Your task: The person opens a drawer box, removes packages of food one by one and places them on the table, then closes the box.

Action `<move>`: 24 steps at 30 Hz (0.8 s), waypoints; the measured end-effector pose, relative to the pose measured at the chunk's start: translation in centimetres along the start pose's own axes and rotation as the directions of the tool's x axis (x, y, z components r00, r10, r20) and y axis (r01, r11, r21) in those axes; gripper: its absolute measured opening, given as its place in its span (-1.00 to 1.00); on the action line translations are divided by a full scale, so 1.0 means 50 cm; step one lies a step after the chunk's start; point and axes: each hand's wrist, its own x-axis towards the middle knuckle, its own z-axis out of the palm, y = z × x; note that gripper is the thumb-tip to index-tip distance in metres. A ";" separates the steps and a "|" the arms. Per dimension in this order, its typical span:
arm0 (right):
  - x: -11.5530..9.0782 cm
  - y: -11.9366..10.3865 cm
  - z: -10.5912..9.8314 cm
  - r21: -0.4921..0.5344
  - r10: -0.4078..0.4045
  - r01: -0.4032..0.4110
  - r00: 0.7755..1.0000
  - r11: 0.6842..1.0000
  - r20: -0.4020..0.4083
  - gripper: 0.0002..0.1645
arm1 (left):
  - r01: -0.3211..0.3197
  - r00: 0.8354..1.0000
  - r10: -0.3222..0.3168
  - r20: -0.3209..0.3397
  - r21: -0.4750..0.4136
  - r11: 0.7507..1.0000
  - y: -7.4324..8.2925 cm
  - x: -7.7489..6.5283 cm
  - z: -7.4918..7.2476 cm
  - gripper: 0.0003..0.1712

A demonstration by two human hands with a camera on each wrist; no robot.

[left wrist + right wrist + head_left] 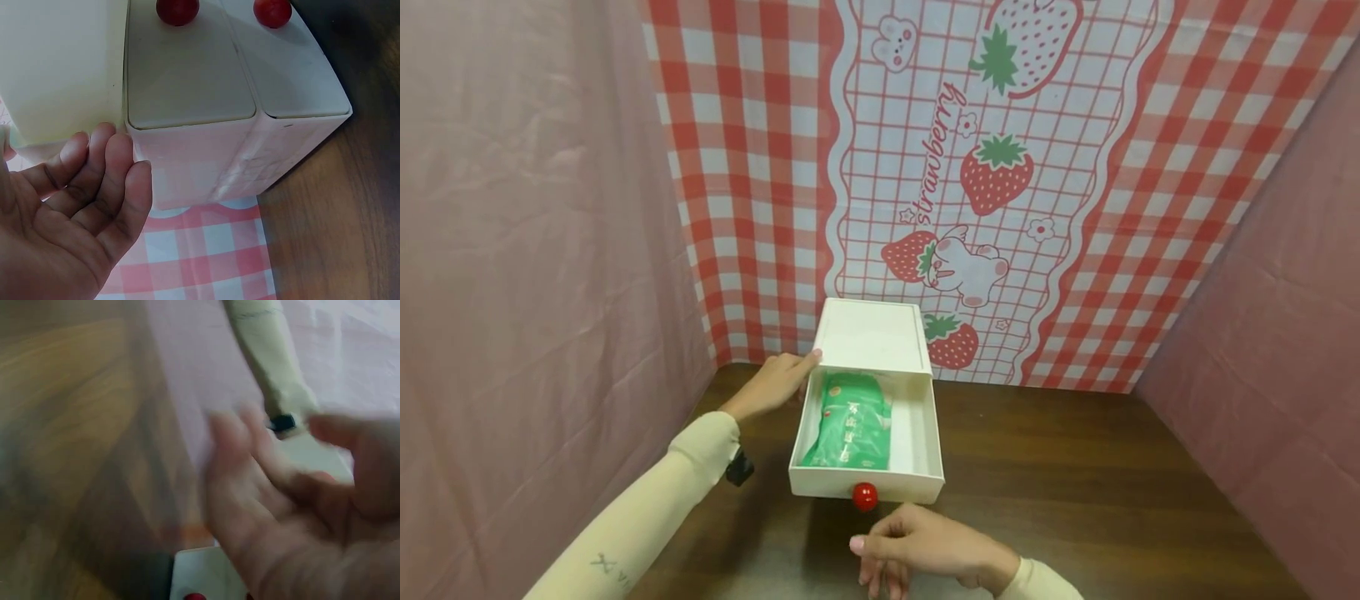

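Right hand (917, 542): fingers loosely bent, nothing in it, hangs just short of the red knob (865, 497), not gripping it; blurred in its own wrist view, so finger detail can't be told there. Left hand (771, 383): fingers lightly bent, palm bare, no object held; it rests at the side of the white cabinet (872, 333), a fingertip on the top edge. Exact contact of the other fingertips: can't tell. Black wrist device (740, 468) just behind the left hand, at the sleeve (700, 450) cuff. Between the hands, ahead of the right and to the right of the left: drawer (913, 425), the top one, well out of the cabinet. Packet (856, 425), green, lies flat inside it, on the side nearer the left hand; bare drawer floor on the farther side. Below the left hand's fingertips, two lower drawers (190, 81), both closed, each with a red knob. Progress, judging by this: drawer out, done; packet inside, neither hand on it; drawer not closed. Opening looks complete, closing not done. Farther from both hands: brown table (1037, 467) under the cabinet, checked strawberry cloth (760, 167) beyond the cabinet, pink curtain (535, 208) out past the left hand, another past the right.
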 end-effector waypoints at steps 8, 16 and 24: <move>-0.014 -0.059 -0.050 0.099 -0.081 0.061 0.973 0.993 0.215 -0.58 | -0.029 0.999 0.029 -0.014 0.011 1.000 -0.002 0.000 -0.003 -0.18; -0.016 -0.112 -0.096 0.011 -0.172 0.172 0.984 0.985 0.048 -0.68 | -0.014 1.000 0.014 -0.004 -0.013 1.000 -0.001 0.001 -0.004 -0.18; -0.004 -0.138 -0.131 -0.208 -0.280 0.260 0.957 0.943 -0.073 -0.69 | -0.024 1.000 0.024 -0.003 -0.010 1.000 -0.003 0.002 -0.005 -0.15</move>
